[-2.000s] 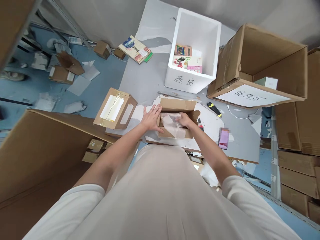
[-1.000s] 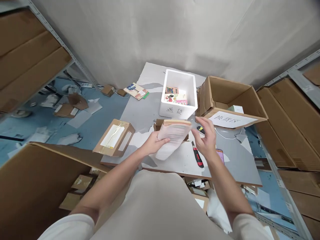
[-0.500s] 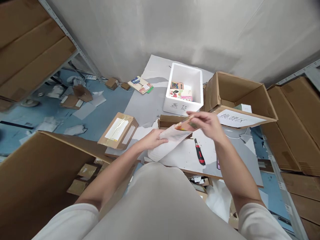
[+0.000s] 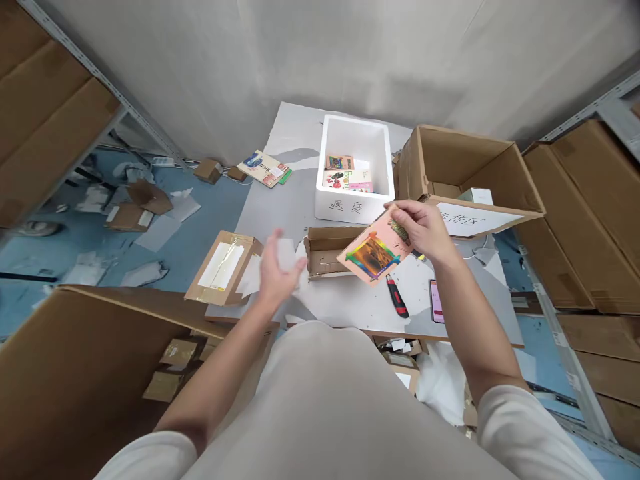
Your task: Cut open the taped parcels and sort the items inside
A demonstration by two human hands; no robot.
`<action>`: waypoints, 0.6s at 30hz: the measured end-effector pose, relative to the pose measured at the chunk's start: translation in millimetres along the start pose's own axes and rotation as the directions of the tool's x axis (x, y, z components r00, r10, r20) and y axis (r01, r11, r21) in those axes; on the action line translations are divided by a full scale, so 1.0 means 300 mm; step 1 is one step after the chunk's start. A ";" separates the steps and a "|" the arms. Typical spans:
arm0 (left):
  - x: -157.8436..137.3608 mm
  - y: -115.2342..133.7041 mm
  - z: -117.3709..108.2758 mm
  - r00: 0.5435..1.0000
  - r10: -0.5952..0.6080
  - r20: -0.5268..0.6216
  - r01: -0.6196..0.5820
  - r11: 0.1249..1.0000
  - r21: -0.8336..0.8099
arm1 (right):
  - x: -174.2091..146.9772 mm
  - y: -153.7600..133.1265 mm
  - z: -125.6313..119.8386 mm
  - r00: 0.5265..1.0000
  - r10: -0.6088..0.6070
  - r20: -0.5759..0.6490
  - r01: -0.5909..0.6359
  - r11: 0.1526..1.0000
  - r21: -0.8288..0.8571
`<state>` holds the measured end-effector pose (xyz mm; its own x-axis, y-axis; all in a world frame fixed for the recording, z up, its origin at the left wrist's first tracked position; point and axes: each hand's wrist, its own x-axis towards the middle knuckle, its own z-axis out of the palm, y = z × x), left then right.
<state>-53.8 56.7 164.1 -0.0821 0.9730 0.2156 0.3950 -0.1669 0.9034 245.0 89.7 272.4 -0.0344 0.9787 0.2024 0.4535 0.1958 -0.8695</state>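
My right hand [image 4: 425, 227] grips a thin pink book [image 4: 374, 248] by its upper right corner, with a rainbow-framed picture facing up. Beneath the book's left end is a small open cardboard box [image 4: 325, 257] on the table. To the left, my left hand [image 4: 277, 277] is raised with its fingers spread, slightly blurred. A pale white wrapper [image 4: 287, 253] shows just behind those fingers, apparently loose from the grasp. A red and black utility knife [image 4: 397, 298] lies on the table below the book.
A white foam box [image 4: 355, 207] with books inside stands at the back, beside a large open carton [image 4: 480, 160]. At left are a taped parcel [image 4: 220, 267] and several books [image 4: 263, 168]. A phone [image 4: 437, 301] lies near the front edge. A big carton [image 4: 65, 373] stands lower left.
The pink book has come out of the white wrapper and is now fully visible in my right hand. My left hand has moved left and opened, letting go of the wrapper.
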 end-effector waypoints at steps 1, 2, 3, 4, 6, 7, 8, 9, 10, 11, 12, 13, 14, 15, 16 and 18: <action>-0.019 0.049 0.030 0.976 0.002 0.218 0.032 0.988 -0.153 | 0.003 -0.008 0.015 0.998 0.013 0.054 -0.013 1.000 0.003; -0.038 0.089 0.058 0.911 -0.012 0.412 0.132 0.955 -0.265 | 0.003 -0.014 0.026 0.995 0.027 0.101 -0.027 1.000 0.002; -0.055 0.120 0.081 0.851 -0.033 0.524 0.233 0.918 -0.320 | 0.000 -0.018 0.034 0.989 0.043 0.138 -0.044 0.999 0.000; -0.071 0.140 0.100 0.800 -0.062 0.597 0.325 0.881 -0.344 | -0.006 -0.018 0.036 0.983 0.063 0.170 -0.064 0.998 -0.002; -0.097 0.152 0.122 0.776 -0.149 0.613 0.448 0.814 -0.370 | -0.029 -0.007 0.027 0.969 0.115 0.220 -0.120 0.993 0.011; -0.108 0.148 0.127 0.784 -0.192 0.591 0.486 0.782 -0.390 | -0.045 0.004 0.018 0.958 0.149 0.244 -0.161 0.986 0.030; -0.118 0.140 0.128 0.788 -0.228 0.572 0.518 0.748 -0.415 | -0.061 0.017 0.007 0.946 0.186 0.266 -0.209 0.976 0.058; -0.127 0.130 0.128 0.782 -0.254 0.570 0.550 0.711 -0.438 | -0.077 0.033 -0.003 0.934 0.222 0.281 -0.257 0.962 0.093; -0.134 0.122 0.127 0.766 -0.272 0.583 0.585 0.672 -0.455 | -0.091 0.049 -0.011 0.925 0.252 0.284 -0.299 0.945 0.133; -0.141 0.115 0.127 0.745 -0.284 0.604 0.619 0.632 -0.466 | -0.101 0.065 -0.016 0.921 0.275 0.276 -0.330 0.927 0.177; -0.147 0.111 0.126 0.723 -0.290 0.628 0.650 0.594 -0.474 | -0.109 0.078 -0.018 0.920 0.290 0.263 -0.350 0.911 0.219; -0.152 0.111 0.127 0.703 -0.295 0.647 0.677 0.558 -0.481 | -0.112 0.089 -0.018 0.923 0.298 0.245 -0.358 0.898 0.256; -0.156 0.113 0.128 0.687 -0.299 0.662 0.698 0.524 -0.488 | -0.113 0.098 -0.015 0.926 0.300 0.230 -0.359 0.890 0.283; -0.159 0.116 0.130 0.673 -0.302 0.675 0.716 0.494 -0.493 | -0.112 0.104 -0.011 0.929 0.300 0.217 -0.356 0.884 0.302; -0.161 0.120 0.131 0.662 -0.301 0.686 0.730 0.469 -0.498 | -0.109 0.108 -0.006 0.931 0.300 0.207 -0.354 0.881 0.314; -0.164 0.126 0.132 0.646 -0.296 0.704 0.748 0.428 -0.507 | -0.104 0.115 0.000 0.933 0.303 0.195 -0.353 0.878 0.325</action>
<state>1.5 8.9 173.0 0.4746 0.7897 -0.3888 -0.3558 0.5761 0.7358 261.8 65.9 236.1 -0.0688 0.9844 -0.1621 0.1207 -0.1531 -0.9808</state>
